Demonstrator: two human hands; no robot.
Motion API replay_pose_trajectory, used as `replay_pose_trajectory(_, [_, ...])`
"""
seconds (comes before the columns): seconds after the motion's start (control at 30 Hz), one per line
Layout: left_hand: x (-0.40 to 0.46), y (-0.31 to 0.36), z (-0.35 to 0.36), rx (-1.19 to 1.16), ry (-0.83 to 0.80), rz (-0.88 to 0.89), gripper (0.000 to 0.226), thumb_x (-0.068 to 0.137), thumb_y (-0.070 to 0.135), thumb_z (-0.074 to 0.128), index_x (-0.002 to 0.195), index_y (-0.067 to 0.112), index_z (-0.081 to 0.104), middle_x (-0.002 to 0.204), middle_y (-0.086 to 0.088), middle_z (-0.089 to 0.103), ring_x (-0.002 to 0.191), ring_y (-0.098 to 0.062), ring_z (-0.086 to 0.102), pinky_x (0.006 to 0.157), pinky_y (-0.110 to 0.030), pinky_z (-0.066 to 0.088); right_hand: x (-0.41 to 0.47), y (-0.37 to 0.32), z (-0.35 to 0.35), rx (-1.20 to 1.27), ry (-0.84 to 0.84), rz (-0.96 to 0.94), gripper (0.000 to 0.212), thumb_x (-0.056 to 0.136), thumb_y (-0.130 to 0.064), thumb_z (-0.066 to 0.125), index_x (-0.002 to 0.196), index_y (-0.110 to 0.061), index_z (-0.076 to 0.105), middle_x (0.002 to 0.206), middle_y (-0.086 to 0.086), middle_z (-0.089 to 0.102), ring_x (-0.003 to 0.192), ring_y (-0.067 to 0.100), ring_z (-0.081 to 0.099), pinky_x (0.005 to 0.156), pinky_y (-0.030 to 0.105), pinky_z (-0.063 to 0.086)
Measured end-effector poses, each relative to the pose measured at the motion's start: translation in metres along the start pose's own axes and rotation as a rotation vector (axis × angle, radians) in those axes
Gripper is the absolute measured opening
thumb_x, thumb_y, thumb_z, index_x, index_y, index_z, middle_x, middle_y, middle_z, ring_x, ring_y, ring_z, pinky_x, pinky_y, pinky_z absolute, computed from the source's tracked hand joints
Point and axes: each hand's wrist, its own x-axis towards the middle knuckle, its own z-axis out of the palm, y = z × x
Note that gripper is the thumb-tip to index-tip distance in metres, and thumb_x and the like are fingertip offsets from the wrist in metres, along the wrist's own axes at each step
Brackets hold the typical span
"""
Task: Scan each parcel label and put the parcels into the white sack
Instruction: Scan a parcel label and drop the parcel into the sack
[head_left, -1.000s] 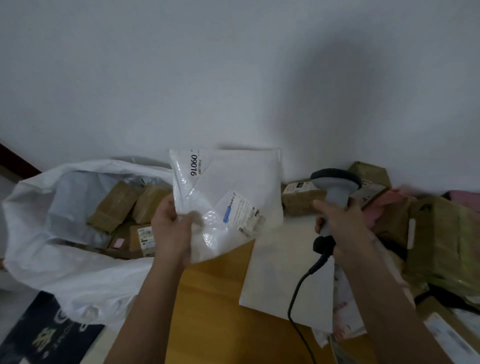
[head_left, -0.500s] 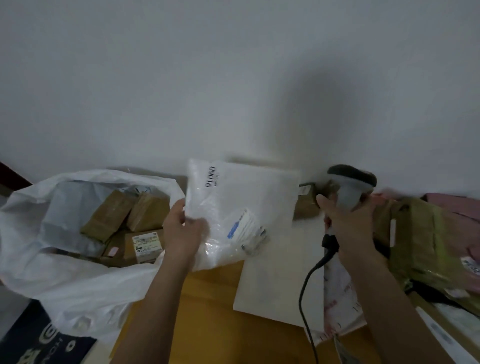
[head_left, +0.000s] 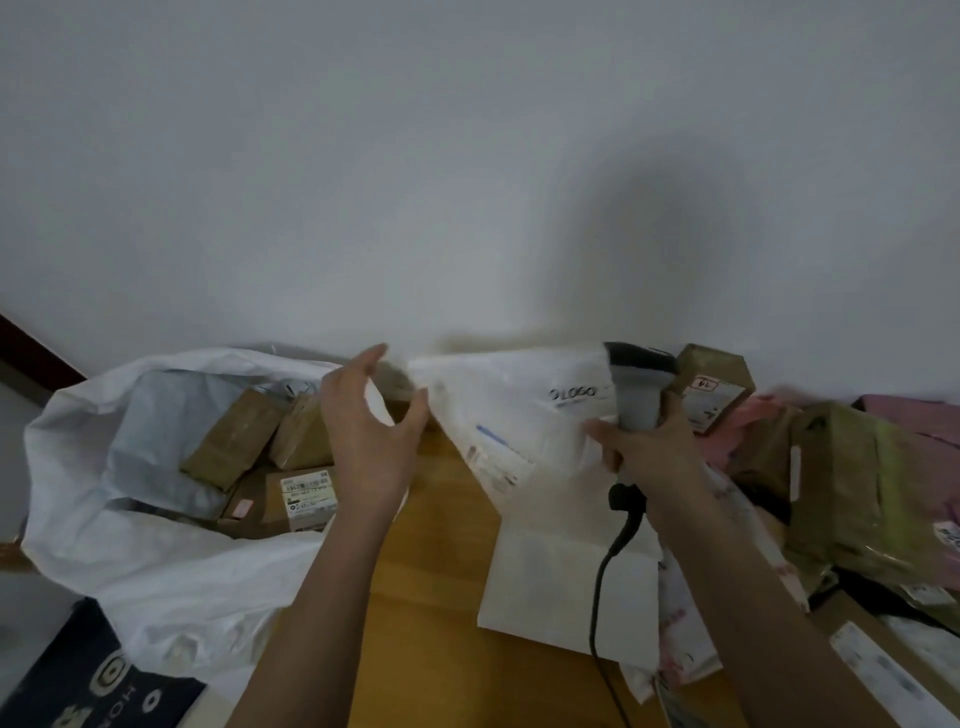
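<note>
L hand (head_left: 366, 436) open, parcel (head_left: 511, 415) maybe released

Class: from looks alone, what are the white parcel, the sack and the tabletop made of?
White parcel: thin glossy plastic film, probably; it creases and shines.
White sack: seemingly woven plastic, matte and crumpled; the weave is too blurred to confirm.
Tabletop: wood or wood-look laminate, smooth and orange-brown.
</note>
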Motion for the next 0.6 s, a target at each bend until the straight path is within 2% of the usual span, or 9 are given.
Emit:
replay_pose_trajectory(0.03, [-0.002, -0.005, 0.0, -0.017, 0.023, -0.127, 0.056, 0.083, 0.027, 0.076, 0.133, 0.025, 0.05, 0.126, 0.007, 0.044, 0.115, -0.011, 0.046, 0.095, -0.029, 0.04, 0.004, 0.002, -0.002, 0.083, 0.044, 0.042, 0.042, 0.078, -0.001, 0.078, 0.111, -0.002, 0.052, 0.062, 0.008, 0.056, 0.043, 0.013, 0.05, 0.045, 0.026, 0.047])
replay_pose_trajectory(0.1, [-0.009, -0.021, 0.003, -0.005, -0.041, -0.378, 0.07, 0.082, 0.037, 0.076, 0.14, 0.021, 0.041, 0.137, 0.0, 0.04, 0.12, -0.016, 0.045, 0.093, -0.031, 0.041, 0.01, 0.004, -0.006, 0.325, 0.103, 0.144, 0.035, 0.08, 0.002, 0.074, 0.108, -0.003, 0.054, 0.055, 0.004, 0.057, 0.041, 0.013, 0.049, 0.044, 0.025, 0.047])
replay_pose_trajectory(0.2, [-0.028, -0.048, 0.013, 0.001, -0.231, -0.695, 0.094, 0.076, 0.049, 0.077, 0.149, 0.018, 0.027, 0.153, -0.011, 0.031, 0.135, -0.032, 0.039, 0.1, -0.046, 0.043, 0.014, 0.006, -0.011, 0.66, 0.065, 0.387, 0.016, 0.086, -0.006, 0.069, 0.082, -0.006, 0.054, 0.046, -0.002, 0.05, 0.039, 0.009, 0.043, 0.046, 0.021, 0.045])
replay_pose_trajectory(0.27, [-0.043, -0.056, 0.018, -0.142, -0.359, -0.896, 0.114, 0.066, 0.06, 0.079, 0.153, 0.02, 0.019, 0.156, -0.012, 0.028, 0.138, -0.036, 0.035, 0.108, -0.051, 0.039, 0.014, 0.007, -0.012, 0.749, 0.007, 0.496, 0.025, 0.089, -0.016, 0.065, 0.069, -0.011, 0.051, 0.043, -0.006, 0.045, 0.04, 0.006, 0.039, 0.053, 0.021, 0.043])
replay_pose_trajectory(0.33, [-0.055, -0.059, 0.023, -0.374, -0.51, -1.052, 0.125, 0.053, 0.068, 0.079, 0.152, 0.016, 0.025, 0.153, -0.01, 0.038, 0.137, -0.033, 0.04, 0.111, -0.05, 0.036, 0.012, 0.007, -0.012, 0.797, -0.001, 0.533, 0.027, 0.09, -0.017, 0.064, 0.066, -0.013, 0.052, 0.043, -0.007, 0.043, 0.039, 0.005, 0.039, 0.053, 0.019, 0.043])
replay_pose_trajectory(0.37, [-0.059, -0.058, 0.026, -0.497, -0.601, -1.088, 0.114, 0.058, 0.065, 0.079, 0.149, 0.012, 0.034, 0.146, -0.008, 0.049, 0.133, -0.03, 0.046, 0.111, -0.047, 0.038, 0.011, 0.007, -0.011, 0.815, 0.0, 0.54, 0.027, 0.09, -0.016, 0.065, 0.066, -0.012, 0.052, 0.043, -0.007, 0.043, 0.038, 0.005, 0.039, 0.05, 0.019, 0.045])
replay_pose_trajectory(0.43, [-0.065, -0.054, 0.031, -0.717, -0.702, -1.089, 0.075, 0.076, 0.049, 0.072, 0.137, 0.012, 0.051, 0.129, -0.006, 0.065, 0.121, -0.025, 0.06, 0.106, -0.041, 0.045, 0.008, 0.006, -0.009, 0.823, -0.001, 0.563, 0.028, 0.09, -0.015, 0.065, 0.066, -0.012, 0.051, 0.043, -0.007, 0.043, 0.037, 0.004, 0.039, 0.046, 0.016, 0.045])
replay_pose_trajectory(0.53, [-0.068, -0.047, 0.038, -0.952, -0.618, -1.077, 0.051, 0.086, 0.027, 0.068, 0.132, 0.013, 0.055, 0.122, -0.008, 0.068, 0.111, -0.024, 0.066, 0.091, -0.041, 0.054, 0.004, 0.003, -0.007, 0.842, -0.03, 0.587, 0.025, 0.089, -0.014, 0.065, 0.068, -0.012, 0.051, 0.046, -0.007, 0.043, 0.039, 0.003, 0.04, 0.044, 0.016, 0.044])
replay_pose_trajectory(0.6, [-0.065, -0.041, 0.037, -1.017, -0.522, -1.041, 0.046, 0.087, 0.015, 0.067, 0.131, 0.011, 0.055, 0.121, -0.012, 0.068, 0.109, -0.027, 0.067, 0.091, -0.047, 0.055, 0.005, 0.002, -0.007, 0.806, -0.03, 0.578, 0.021, 0.089, -0.012, 0.065, 0.072, -0.01, 0.053, 0.053, -0.005, 0.047, 0.037, 0.002, 0.042, 0.041, 0.017, 0.043])
